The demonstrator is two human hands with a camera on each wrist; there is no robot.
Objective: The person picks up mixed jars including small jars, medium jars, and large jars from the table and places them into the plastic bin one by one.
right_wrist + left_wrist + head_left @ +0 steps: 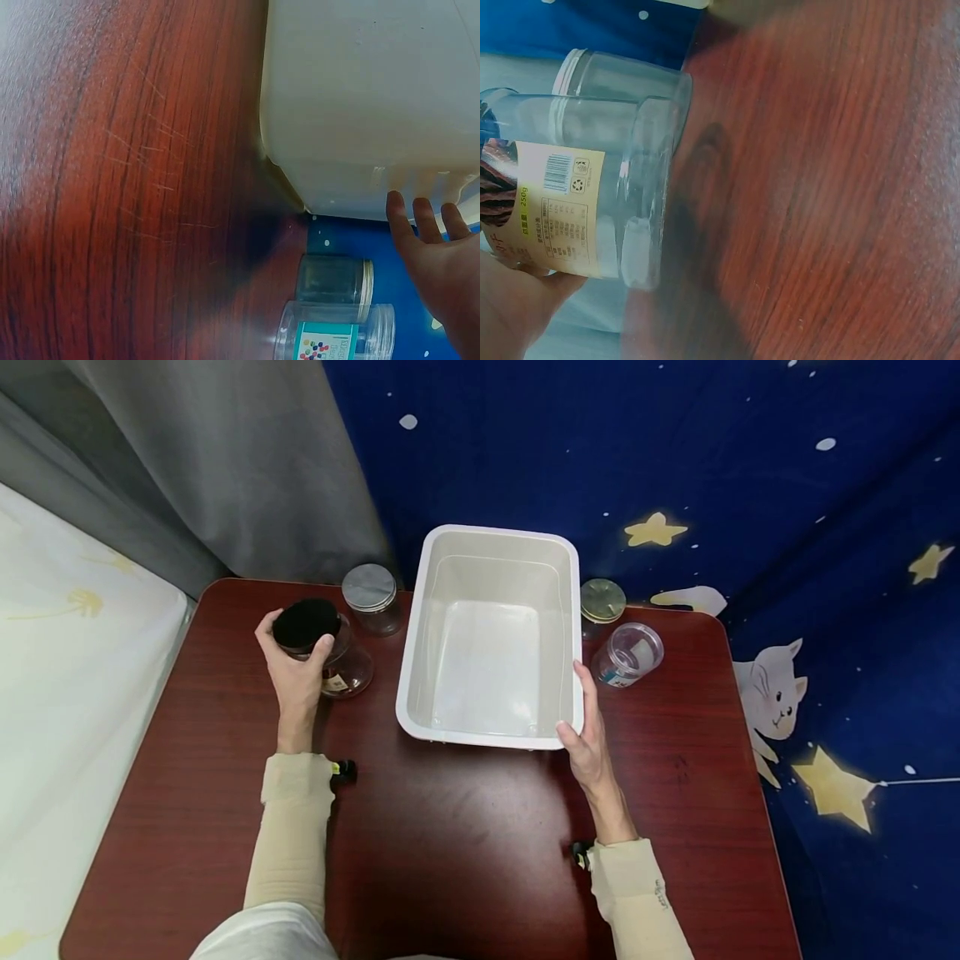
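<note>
My left hand [292, 683] grips a clear jar with a black lid [306, 623] near its top, thumb on the near right side of the lid. In the left wrist view the jar [570, 214] shows a cream label with a barcode, its base close to the table. At the centre is a white plastic bin [491, 739], its inside bare. My right hand [590, 758] holds the bin's near right corner, thumb over the rim and fingers along the outer wall. The right wrist view shows those fingertips [396, 201] against the bin's side.
A silver-lidded jar [371, 589] stands between the held jar and the bin. Right of the bin are a jar with a greenish-gold lid [602, 600] and a clear jar with a teal label [628, 653]. Curtains hang behind the reddish-brown table [465, 843].
</note>
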